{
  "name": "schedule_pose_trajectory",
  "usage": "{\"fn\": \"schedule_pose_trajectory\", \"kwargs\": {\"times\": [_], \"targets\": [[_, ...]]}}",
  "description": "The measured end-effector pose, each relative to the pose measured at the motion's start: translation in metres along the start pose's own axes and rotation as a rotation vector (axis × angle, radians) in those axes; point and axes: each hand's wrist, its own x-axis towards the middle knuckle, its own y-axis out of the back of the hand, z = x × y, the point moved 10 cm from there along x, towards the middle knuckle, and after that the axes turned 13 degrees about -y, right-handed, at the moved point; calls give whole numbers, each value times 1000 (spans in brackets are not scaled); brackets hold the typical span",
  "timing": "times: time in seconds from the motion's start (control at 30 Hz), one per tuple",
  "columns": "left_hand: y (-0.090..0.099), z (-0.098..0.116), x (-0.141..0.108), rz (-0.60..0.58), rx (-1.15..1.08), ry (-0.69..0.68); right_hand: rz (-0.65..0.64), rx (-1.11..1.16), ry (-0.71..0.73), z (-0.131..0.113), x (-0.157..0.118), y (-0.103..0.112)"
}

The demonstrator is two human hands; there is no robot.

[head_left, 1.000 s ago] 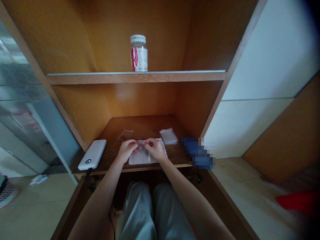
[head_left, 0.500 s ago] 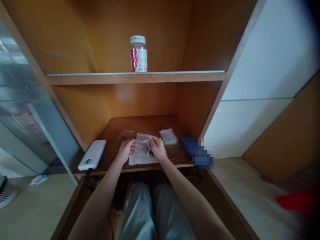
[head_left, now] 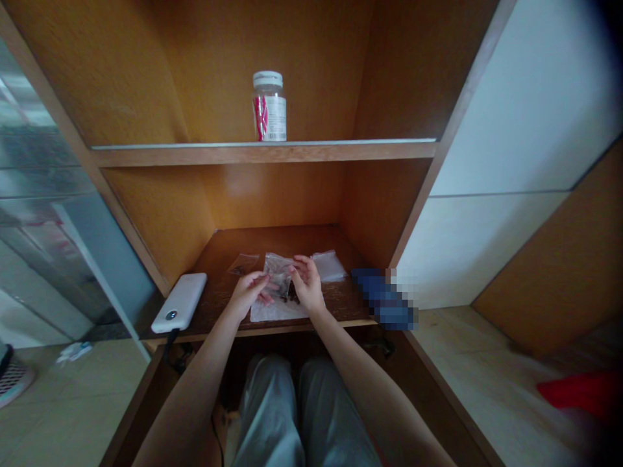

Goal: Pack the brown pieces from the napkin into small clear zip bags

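A small clear plastic bag point(head_left: 278, 267) is held up over the brown shelf board point(head_left: 219, 259). My left hand point(head_left: 247, 293) pinches its left side. At its right edge is my right hand point(head_left: 306, 282), thumb and fingers apart; whether it touches the bag is hard to tell. Beneath lies a whitish translucent sheet or bag point(head_left: 272, 311) with small dark pieces point(head_left: 292, 295) on it, partly covered by my right hand. Another clear bag point(head_left: 243, 263) with something dark in it lies behind my left hand. Several clear bags in a stack point(head_left: 329, 266) lie behind my right hand.
On the left of the board is a white power bank point(head_left: 180, 301) with a black cable. A dark blue, partly pixelated object point(head_left: 384, 298) lies at the right edge. The upper shelf point(head_left: 341, 150) holds a white-capped bottle point(head_left: 269, 110).
My right hand has spread its fingers, and the bright slim item between them no longer shows. The held bag looks more crumpled, and more dark pieces show below.
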Motion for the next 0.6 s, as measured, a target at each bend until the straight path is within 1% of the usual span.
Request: {"fn": "schedule_pose_trajectory", "kwargs": {"times": [0.07,0.1,0.2,0.27,0.3,0.37,0.47,0.53,0.6], "targets": [[1,-1,0,10,4,5,39,-7,-11,2,1,4],[2,-1,0,16,5,9,39,-38,-15,2,1,4],[2,-2,0,25,1,24,-40,-175,-4,-4,-1,-5],[2,-2,0,25,-12,26,-80,-218,17,-9,-3,-9],[2,-1,0,25,-17,22,-81,-219,25,-11,-3,-10],[2,0,0,27,-21,0,-54,-192,33,-11,-3,-8],[2,3,1,19,-18,-41,19,-125,37,-5,3,0],[2,3,2,12,-13,-50,87,-86,46,-3,11,10],[3,2,2,16,-5,-48,155,-76,53,-3,23,25]]}}
